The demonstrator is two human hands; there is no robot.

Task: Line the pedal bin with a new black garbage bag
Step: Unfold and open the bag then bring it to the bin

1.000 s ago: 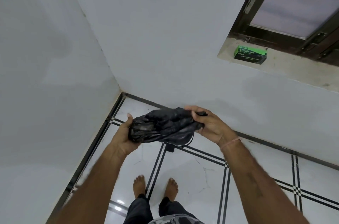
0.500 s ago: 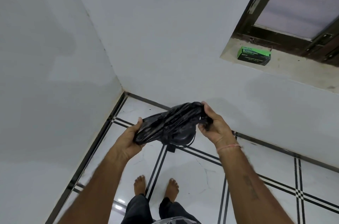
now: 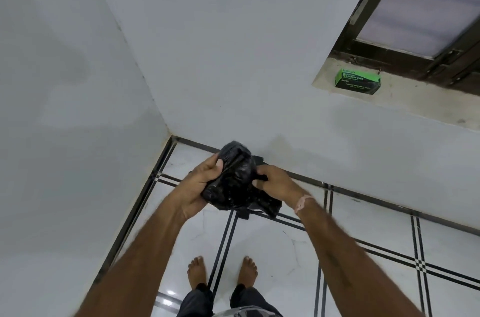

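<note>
A crumpled black garbage bag (image 3: 235,181) is bunched between both hands in front of me, above the floor near the room's corner. My left hand (image 3: 201,182) grips its left side, thumb pressed on top of the bundle. My right hand (image 3: 276,182) pinches the bag's right edge with curled fingers. A loose flap of the bag hangs down below my right hand. No pedal bin shows in this view.
A green box of garbage bags (image 3: 358,81) lies on the window sill (image 3: 415,102) at the upper right. White walls meet in a corner ahead. My bare feet (image 3: 223,273) stand on white floor tiles with black lines.
The bag was stretched sideways between my hands; now both hands have come closer together and the bag is bunched into a taller, tighter bundle.
</note>
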